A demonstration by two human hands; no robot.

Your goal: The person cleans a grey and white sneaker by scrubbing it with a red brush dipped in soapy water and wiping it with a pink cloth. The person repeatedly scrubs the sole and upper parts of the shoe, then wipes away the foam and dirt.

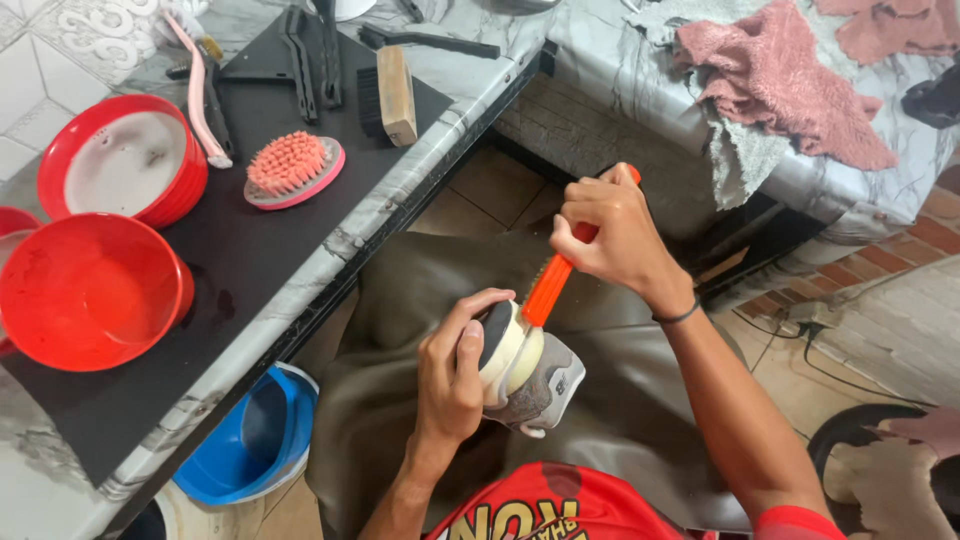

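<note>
My left hand (452, 365) grips a grey sneaker (535, 375) sole-up over a dark apron on my lap. The pale sole edge faces the camera. My right hand (612, 235) is closed around the orange handle of a brush (560, 270), whose bristle end rests against the sneaker's sole edge just above my left thumb.
On the black mat (240, 250) at left sit two red bowls (90, 290) (125, 160), a pink scrub brush (293, 170), a wooden-backed brush (393, 95) and dark tools. A blue basin (250, 440) lies on the floor. Pink towels (780, 80) cover the marble counter at right.
</note>
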